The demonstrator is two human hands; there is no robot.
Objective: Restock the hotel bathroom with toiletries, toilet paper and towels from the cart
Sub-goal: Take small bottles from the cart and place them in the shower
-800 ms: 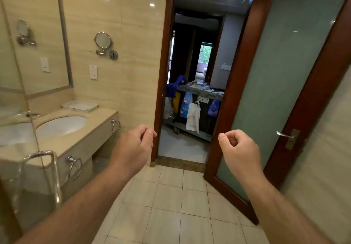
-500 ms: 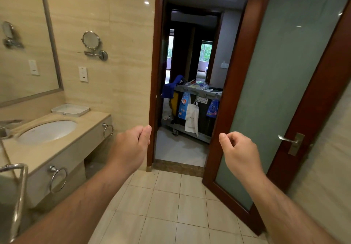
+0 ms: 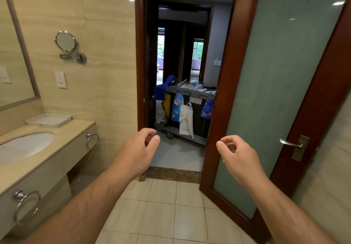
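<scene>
- Left hand: raised in front of the doorway. Its fingers are loosely curled, the thumb stands apart from them, and they hold nothing.
- Right hand: raised level with the left hand. Its fingers curl loosely toward the thumb and hold nothing.
- Cart: grey, standing outside the doorway, beyond the fingers of both hands and well apart from them. It shows in the gap between the two hands.
- Cart exterior: a blue cloth is draped over the top left corner, with a yellow bag below it. A blue printed packet and a white carrier bag hang on the front. A second blue packet hangs at the right end. One caster shows under the lower shelf.
- Hidden or unclear: the right end of the cart is cut off by the door. The items on the cart top are too small and crowded to identify. The pale shapes beside the yellow bag cannot be made out.
- Door: dark wood frame with frosted glass, standing open just right of the right fingers. Its lever handle lies further right.
- Desk: beige stone, left of the left fingers, carrying an oval basin and a white tray at the wall end. Its near end is cut off by the picture edge.
</scene>
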